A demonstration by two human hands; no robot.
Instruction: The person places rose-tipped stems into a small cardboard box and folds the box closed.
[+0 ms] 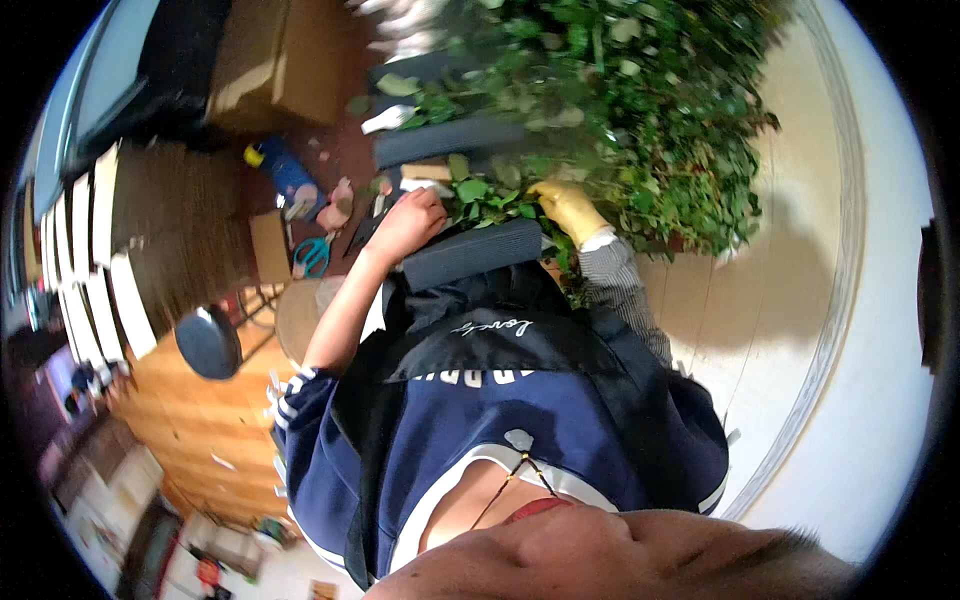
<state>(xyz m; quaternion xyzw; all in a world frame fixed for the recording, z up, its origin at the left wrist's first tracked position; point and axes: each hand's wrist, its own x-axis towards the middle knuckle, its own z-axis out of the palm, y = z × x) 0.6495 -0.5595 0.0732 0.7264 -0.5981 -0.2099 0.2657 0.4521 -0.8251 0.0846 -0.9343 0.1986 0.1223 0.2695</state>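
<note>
My bare left hand (421, 217), its fingers curled, lies at the left end of a bunch of leafy green stems (491, 201); whether it grips them is hidden. My right hand (570, 210), in a yellow glove, touches the leaves at the bunch's right side, and its grip cannot be made out. Just below the bunch, close to my apron, is a dark grey ribbed block (472, 255). Another ribbed block (450, 141) lies beyond the stems. White paper or wrapping (427, 186) shows beside my left fingers.
A large heap of leafy stems (660, 112) fills the upper right. To the left lie teal-handled scissors (313, 255), a blue cylindrical container (289, 176) and a small cardboard piece (270, 246). A cardboard box (277, 67) stands at upper left; a dark round stool (208, 343) is lower left.
</note>
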